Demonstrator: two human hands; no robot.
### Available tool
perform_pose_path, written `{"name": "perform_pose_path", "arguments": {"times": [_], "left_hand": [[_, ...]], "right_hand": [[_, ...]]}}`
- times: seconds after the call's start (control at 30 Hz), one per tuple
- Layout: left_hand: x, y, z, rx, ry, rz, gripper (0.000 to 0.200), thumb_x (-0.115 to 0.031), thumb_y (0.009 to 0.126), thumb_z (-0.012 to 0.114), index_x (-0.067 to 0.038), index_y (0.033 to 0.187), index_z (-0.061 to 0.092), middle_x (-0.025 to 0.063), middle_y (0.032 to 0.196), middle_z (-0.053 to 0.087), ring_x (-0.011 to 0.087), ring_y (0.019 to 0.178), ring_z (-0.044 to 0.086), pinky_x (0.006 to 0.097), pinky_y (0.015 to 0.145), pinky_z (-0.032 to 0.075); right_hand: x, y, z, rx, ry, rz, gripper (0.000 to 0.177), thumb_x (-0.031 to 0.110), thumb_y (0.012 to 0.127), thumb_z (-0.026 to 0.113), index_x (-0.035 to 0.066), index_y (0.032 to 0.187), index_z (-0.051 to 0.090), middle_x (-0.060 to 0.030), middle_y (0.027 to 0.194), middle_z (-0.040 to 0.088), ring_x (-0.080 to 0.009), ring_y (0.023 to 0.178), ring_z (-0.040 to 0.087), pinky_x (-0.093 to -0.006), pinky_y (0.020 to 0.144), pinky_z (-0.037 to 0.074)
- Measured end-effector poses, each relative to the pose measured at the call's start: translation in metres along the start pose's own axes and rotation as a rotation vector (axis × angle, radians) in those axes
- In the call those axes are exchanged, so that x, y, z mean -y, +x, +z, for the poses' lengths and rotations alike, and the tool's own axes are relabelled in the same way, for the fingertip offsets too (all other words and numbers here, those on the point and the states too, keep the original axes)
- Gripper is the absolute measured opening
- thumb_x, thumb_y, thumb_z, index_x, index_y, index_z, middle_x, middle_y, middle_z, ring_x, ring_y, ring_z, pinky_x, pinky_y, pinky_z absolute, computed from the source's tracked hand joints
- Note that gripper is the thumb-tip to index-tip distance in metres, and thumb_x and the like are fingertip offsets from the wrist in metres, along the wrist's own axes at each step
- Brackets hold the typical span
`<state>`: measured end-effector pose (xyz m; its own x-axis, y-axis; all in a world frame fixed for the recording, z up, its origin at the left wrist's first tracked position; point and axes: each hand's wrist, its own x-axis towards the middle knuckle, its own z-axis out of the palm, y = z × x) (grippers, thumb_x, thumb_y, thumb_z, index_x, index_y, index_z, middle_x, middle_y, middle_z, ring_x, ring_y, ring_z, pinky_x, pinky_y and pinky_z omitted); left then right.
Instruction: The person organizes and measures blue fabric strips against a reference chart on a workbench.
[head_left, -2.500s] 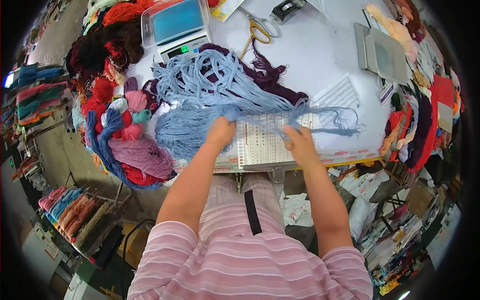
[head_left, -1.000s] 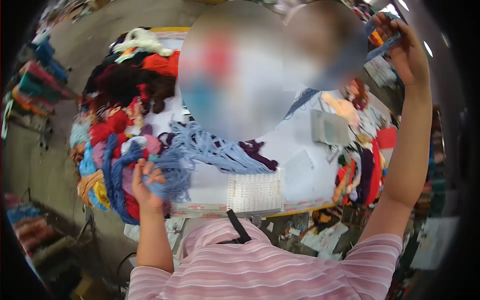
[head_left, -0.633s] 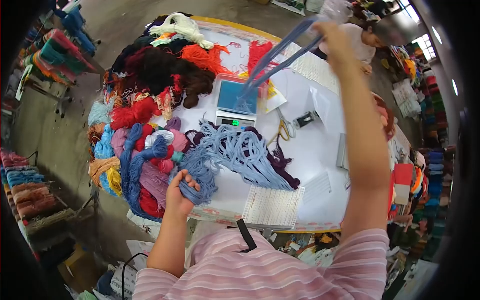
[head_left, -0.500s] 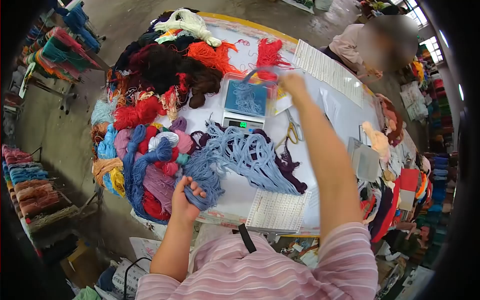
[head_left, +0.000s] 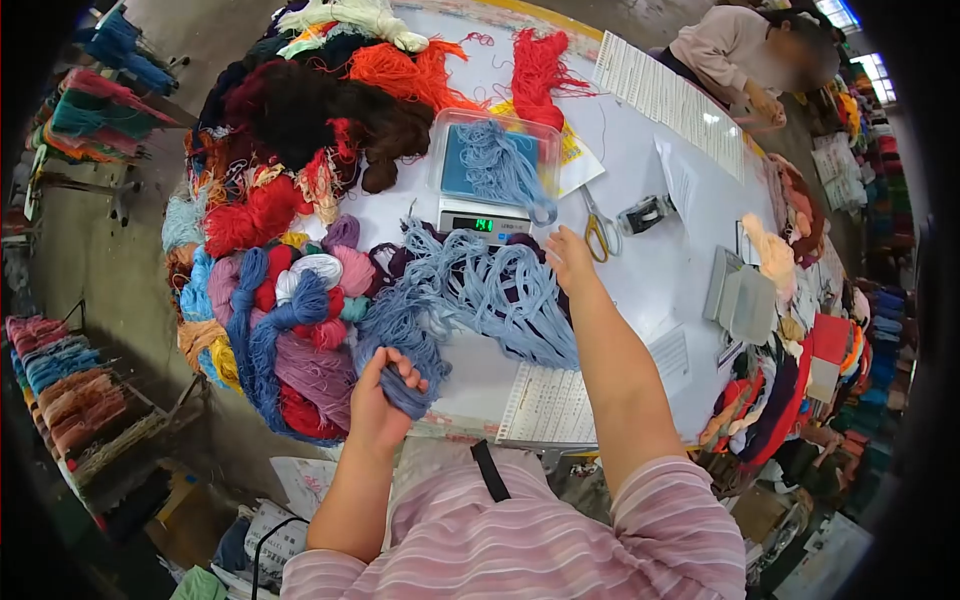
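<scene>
My left hand is closed around the end of a blue yarn bundle near the table's front edge. My right hand is just right of the light blue yarn skein, its fingers apart and nothing seen in them. Beyond it, a small light blue yarn hank lies on the digital scale, in a clear tray, with one end hanging over the tray's front right corner. The scale's green display is lit. Dark purple yarn shows under the light blue skein.
Scissors with yellow handles and a small dark object lie right of the scale. Colourful yarn piles cover the table's left side. Printed sheets lie at the front edge. Another person is at the far right.
My right hand has come down from above the scale toward me, leaving the light blue hank on it. My left hand still holds the blue yarn. The view has shifted slightly.
</scene>
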<state>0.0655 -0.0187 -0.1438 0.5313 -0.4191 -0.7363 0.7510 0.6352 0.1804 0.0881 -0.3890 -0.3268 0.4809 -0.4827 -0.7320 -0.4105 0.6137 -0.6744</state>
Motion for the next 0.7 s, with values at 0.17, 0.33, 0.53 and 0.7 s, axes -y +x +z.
{"name": "perform_pose_path", "arguments": {"times": [0.17,0.33,0.53,0.7], "left_hand": [[0.006,0.006,0.005,0.014,0.079,0.011,0.022,-0.029,0.095,0.041,-0.010,0.086,0.049,0.0026,0.073,0.050,0.0164,0.067,0.049,0.0345,0.072,0.042],[0.006,0.007,0.004,0.049,0.162,0.053,0.023,-0.028,0.096,0.039,-0.010,0.089,0.050,0.0040,0.076,0.051,0.0173,0.068,0.050,0.0356,0.072,0.043],[0.005,0.009,-0.002,0.073,0.139,0.055,0.023,-0.029,0.096,0.039,-0.009,0.090,0.050,0.0056,0.079,0.053,0.0185,0.070,0.051,0.0366,0.073,0.044],[0.004,0.001,0.002,0.326,-0.046,0.062,0.029,-0.032,0.095,0.041,-0.007,0.101,0.055,0.0123,0.101,0.057,0.0267,0.092,0.056,0.0437,0.085,0.045]], "right_hand": [[0.009,-0.006,0.016,0.039,0.006,-0.020,0.041,0.025,0.081,0.058,0.010,0.117,0.047,-0.0058,0.110,0.054,-0.0212,0.104,0.050,-0.0395,0.086,0.037],[0.008,0.004,0.023,0.014,-0.001,0.003,0.028,0.021,0.078,0.061,0.012,0.103,0.052,-0.0036,0.102,0.054,-0.0193,0.099,0.050,-0.0404,0.085,0.037],[0.009,0.009,0.026,-0.049,0.001,0.037,0.023,0.018,0.081,0.062,0.012,0.101,0.054,-0.0047,0.099,0.056,-0.0196,0.097,0.053,-0.0407,0.086,0.040],[0.011,-0.001,0.029,-0.028,0.110,0.007,0.014,0.018,0.081,0.062,0.011,0.091,0.059,-0.0047,0.096,0.057,-0.0186,0.096,0.052,-0.0392,0.086,0.039]]}}
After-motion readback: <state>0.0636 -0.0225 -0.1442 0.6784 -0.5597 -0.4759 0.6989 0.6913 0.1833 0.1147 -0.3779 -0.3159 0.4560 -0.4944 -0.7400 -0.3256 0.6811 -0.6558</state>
